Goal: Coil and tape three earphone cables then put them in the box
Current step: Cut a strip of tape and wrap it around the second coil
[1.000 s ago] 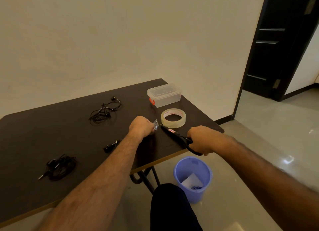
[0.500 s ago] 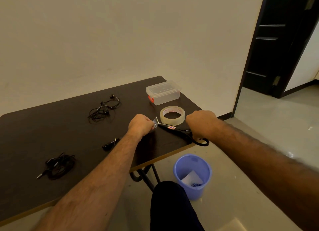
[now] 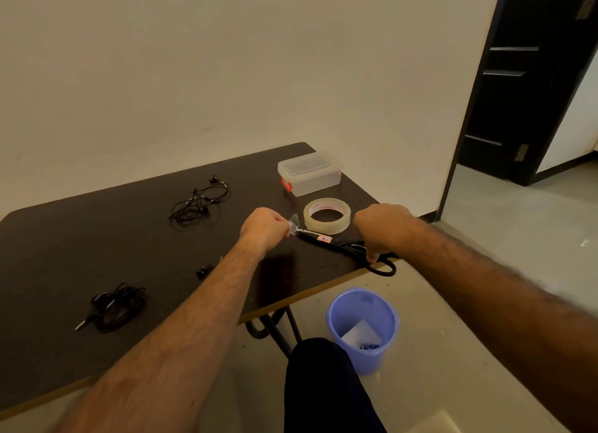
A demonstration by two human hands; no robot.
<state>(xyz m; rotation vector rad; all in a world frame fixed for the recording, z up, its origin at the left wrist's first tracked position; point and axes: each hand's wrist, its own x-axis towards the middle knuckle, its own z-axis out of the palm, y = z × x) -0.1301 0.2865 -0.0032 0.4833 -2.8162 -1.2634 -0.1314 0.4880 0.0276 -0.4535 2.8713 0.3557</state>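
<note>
The right hand [image 3: 383, 227] has moved farther onto the table [image 3: 97, 238], fingers curled on the black scissors [image 3: 343, 246] lying flat. The left hand [image 3: 266, 228] pinches a clear tape piece [image 3: 293, 223] at its fingertips, left of the tape roll [image 3: 326, 215].

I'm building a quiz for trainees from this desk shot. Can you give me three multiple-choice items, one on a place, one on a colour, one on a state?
1. Where does the tape roll lie?
A. In the bin
B. On the table, in front of the box
C. On the floor

2. What colour is the bin?
A. Blue
B. Red
C. Green

3. What state is the box lid in?
A. Off
B. On
C. Missing

Answers:
1 B, the roll sits on the dark tabletop near the clear box.
2 A, the bin on the floor beside the table is blue.
3 B, the lid sits on top of the box.
</note>
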